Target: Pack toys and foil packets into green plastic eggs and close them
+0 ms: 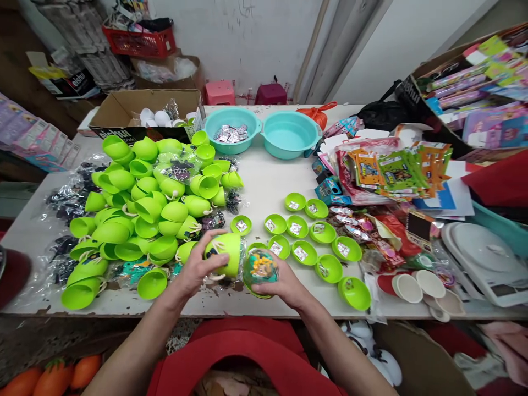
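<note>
My left hand [194, 269] is wrapped round a bright green plastic cup [231, 254], tipped on its side with its mouth to the right. Close by that mouth, my right hand [284, 283] grips a clear-bagged toy [263, 266] with teal and yellow parts; its exact kind is blurred. Partly hidden beneath the right hand is a green bowl-like half [258, 292]. Further right stand several shallow green bowls [322, 233], each with a small silvery packet inside. A heap of green cups [144, 209] covers the table left of my hands.
Two turquoise basins stand at the back; the left basin [214, 142] holds silvery packets, beside a cardboard box [119, 110] of white pieces. Dark bagged items [68, 201] lie around the heap. On the right are snack packets [396, 168], paper cups [407, 288] and a white scale [478, 258].
</note>
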`<act>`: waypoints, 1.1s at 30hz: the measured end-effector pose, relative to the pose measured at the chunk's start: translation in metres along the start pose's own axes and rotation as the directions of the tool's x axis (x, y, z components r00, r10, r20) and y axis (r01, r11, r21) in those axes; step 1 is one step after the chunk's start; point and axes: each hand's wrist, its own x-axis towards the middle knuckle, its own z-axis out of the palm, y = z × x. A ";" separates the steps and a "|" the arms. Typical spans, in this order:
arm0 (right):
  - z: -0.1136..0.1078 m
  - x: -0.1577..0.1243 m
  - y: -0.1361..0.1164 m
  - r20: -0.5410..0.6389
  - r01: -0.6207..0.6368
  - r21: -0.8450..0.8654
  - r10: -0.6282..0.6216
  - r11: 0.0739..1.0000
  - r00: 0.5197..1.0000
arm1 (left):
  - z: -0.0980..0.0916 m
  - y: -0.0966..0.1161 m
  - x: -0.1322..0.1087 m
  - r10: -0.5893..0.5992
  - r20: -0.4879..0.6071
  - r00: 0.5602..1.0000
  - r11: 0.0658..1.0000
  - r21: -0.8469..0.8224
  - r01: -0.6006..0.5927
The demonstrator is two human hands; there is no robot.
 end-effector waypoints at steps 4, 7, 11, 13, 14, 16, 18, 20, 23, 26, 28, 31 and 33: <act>-0.004 -0.004 -0.001 0.087 -0.015 0.165 0.000 0.986 0.996 | -0.001 0.000 -0.002 -0.117 0.039 0.992 0.986 -0.112 0.121; -0.005 -0.002 0.001 0.127 -0.018 0.075 0.009 0.997 0.992 | 0.008 -0.004 -0.003 -0.125 0.120 0.985 0.986 -0.094 0.136; -0.002 0.000 0.001 0.087 -0.012 -0.110 0.022 0.994 0.996 | 0.013 -0.004 -0.002 -0.101 0.165 0.981 0.995 0.030 0.097; -0.001 0.001 0.002 0.040 -0.009 -0.202 0.018 0.979 0.999 | 0.013 -0.002 -0.003 -0.102 0.183 0.978 0.990 0.112 0.083; 0.000 0.002 0.003 0.023 0.000 -0.243 0.005 0.970 1.000 | 0.014 -0.002 -0.003 -0.099 0.191 0.977 0.985 0.156 0.069; 0.003 0.004 0.006 0.001 0.048 -0.332 -0.051 0.942 0.999 | 0.018 0.000 -0.003 -0.066 0.194 0.979 0.961 0.275 0.010; 0.006 0.006 0.009 -0.019 0.109 -0.440 -0.131 0.892 0.991 | 0.025 0.002 -0.002 0.009 0.183 0.983 0.895 0.437 -0.090; 0.010 0.006 0.008 -0.044 0.141 -0.549 -0.197 0.824 0.979 | 0.032 0.002 -0.001 0.076 0.160 0.984 0.821 0.551 -0.153; 0.012 0.004 -0.003 -0.043 0.181 -0.674 -0.282 0.717 0.958 | 0.036 0.001 0.002 0.042 0.116 0.992 0.821 0.563 -0.101; 0.006 0.000 -0.017 0.022 0.229 -0.676 -0.292 0.700 0.956 | 0.032 -0.002 0.003 -0.041 0.100 0.994 0.880 0.475 -0.012; -0.001 -0.003 -0.022 0.082 0.213 -0.560 -0.202 0.801 0.976 | 0.027 -0.004 0.003 -0.076 0.101 0.992 0.919 0.394 0.030; -0.011 -0.005 -0.018 0.108 0.075 -0.203 -0.054 0.976 0.993 | 0.020 -0.005 0.002 -0.106 0.127 0.986 0.959 0.275 0.067; -0.014 -0.004 -0.011 0.125 -0.033 0.087 0.022 0.996 0.992 | 0.019 -0.004 0.002 -0.087 0.158 0.984 0.967 0.251 0.046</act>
